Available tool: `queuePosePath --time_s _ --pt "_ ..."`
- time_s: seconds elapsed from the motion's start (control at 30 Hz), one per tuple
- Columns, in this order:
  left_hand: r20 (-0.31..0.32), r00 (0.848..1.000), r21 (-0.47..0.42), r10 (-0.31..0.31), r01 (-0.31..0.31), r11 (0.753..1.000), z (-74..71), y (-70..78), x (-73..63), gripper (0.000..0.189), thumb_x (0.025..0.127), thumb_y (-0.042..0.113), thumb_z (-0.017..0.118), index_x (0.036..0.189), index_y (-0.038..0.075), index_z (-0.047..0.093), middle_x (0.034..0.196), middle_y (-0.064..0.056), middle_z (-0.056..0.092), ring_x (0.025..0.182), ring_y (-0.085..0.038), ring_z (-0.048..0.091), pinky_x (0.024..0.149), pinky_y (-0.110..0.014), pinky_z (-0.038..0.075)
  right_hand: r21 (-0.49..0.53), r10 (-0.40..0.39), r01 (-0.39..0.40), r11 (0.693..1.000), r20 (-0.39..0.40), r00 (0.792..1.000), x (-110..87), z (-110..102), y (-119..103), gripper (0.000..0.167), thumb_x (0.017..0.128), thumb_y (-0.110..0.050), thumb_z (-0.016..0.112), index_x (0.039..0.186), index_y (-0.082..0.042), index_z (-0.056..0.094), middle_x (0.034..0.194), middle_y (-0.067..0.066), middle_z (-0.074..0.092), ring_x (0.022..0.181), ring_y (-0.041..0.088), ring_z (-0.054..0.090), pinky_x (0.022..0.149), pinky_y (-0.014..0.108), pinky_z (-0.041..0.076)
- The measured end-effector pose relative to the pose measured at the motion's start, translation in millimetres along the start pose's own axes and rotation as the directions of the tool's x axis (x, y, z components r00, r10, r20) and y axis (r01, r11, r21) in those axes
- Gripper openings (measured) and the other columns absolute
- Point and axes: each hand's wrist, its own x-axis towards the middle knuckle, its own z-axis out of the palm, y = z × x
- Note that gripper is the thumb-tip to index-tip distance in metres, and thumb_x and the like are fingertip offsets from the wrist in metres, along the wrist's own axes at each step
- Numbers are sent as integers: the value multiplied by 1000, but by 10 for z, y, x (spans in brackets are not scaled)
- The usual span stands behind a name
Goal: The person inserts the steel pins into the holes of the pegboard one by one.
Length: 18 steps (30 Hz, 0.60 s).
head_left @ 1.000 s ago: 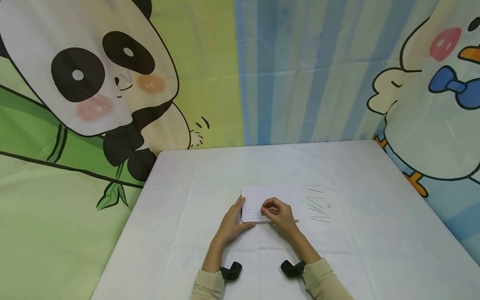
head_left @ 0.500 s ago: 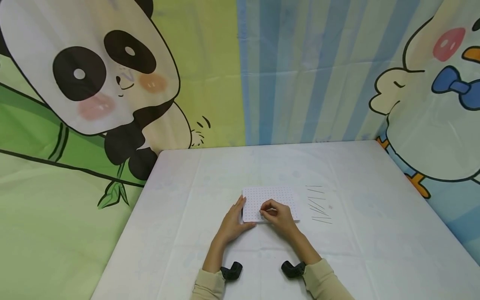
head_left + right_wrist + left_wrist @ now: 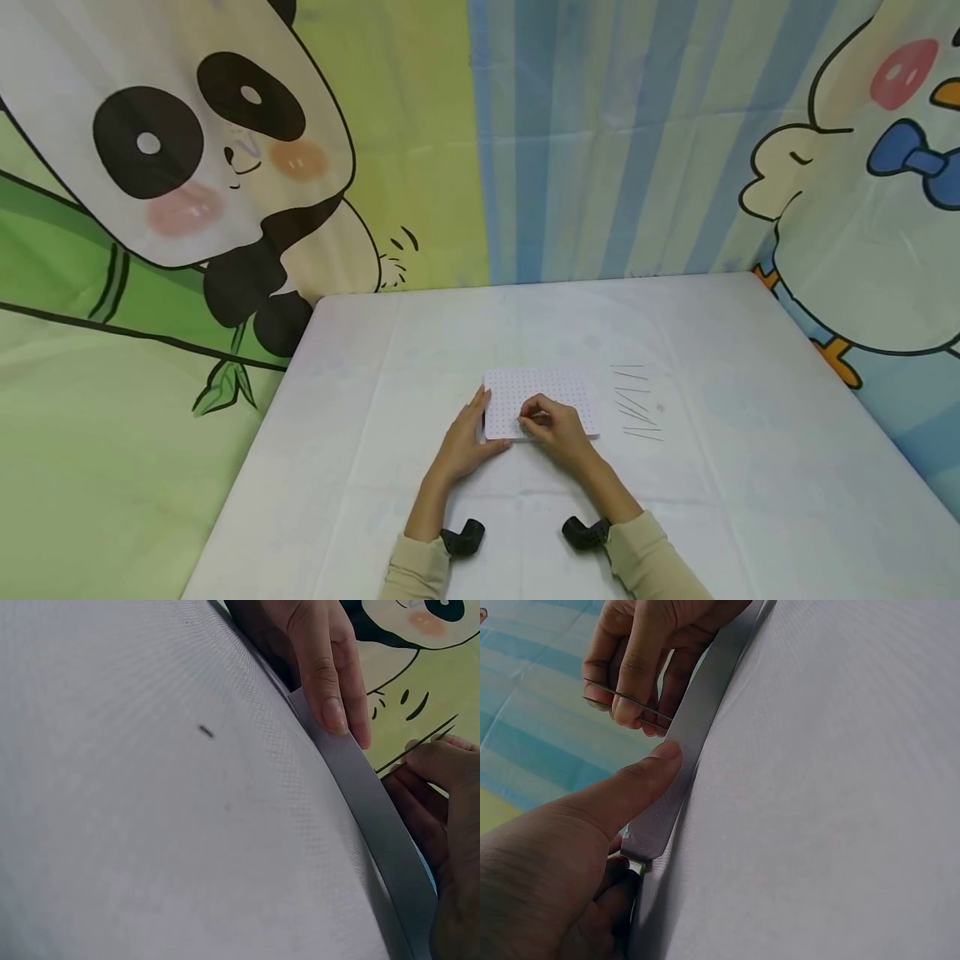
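Observation:
A white board with a grid of small holes (image 3: pixel 540 385) lies flat on the table. My left hand (image 3: pixel 461 446) holds its near left corner, the thumb on the front side and the fingers along the left side. Over the board's front part, my right hand (image 3: pixel 557 427) pinches a thin needle-like rod (image 3: pixel 416 744) between thumb and fingertips. Two such thin dark rods (image 3: pixel 626 696) show side by side at those fingers in the left wrist view, their lower ends at the board. Whether both are pinched, I cannot tell.
Several thin rods (image 3: pixel 632 408) lie loosely on the white tablecloth (image 3: pixel 720 467) to the right of the board. A cartoon-printed curtain (image 3: pixel 420 100) hangs behind the table. Both wrists carry black camera mounts (image 3: pixel 463 538).
My right hand has shifted very slightly left over the board, and its fingertips now hide the lower rod seen earlier. My left hand keeps its hold on the corner.

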Motion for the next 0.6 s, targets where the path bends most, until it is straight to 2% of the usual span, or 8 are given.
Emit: queuePosePath --time_s 0.33,0.5,0.6 --pt "-8 1000 -5 7 -7 1000 -3 8 3 91 76 37 75 147 10 25 153 -4 17 135 -35 20 108 -49 20 46 41 -44 998 72 997 15 -54 -13 29 72 19 66 97 13 52 89 24 59 84 38 61 71 35 55" --pt "-7 1000 -1 2 -2 1000 0 11 -7 90 76 37 75 147 10 25 153 -3 16 135 -34 20 108 -49 21 77 35 -41 996 74 997 -15 -54 56 33 74 19 64 103 11 52 93 24 61 87 38 61 73 36 55" --pt "-4 1000 3 -8 8 1000 4 7 -16 91 76 37 75 147 11 25 153 -2 16 136 -33 20 108 -48 21 103 57 -64 993 67 996 -75 -66 159 34 77 16 63 108 8 52 97 21 62 92 35 61 76 33 54"
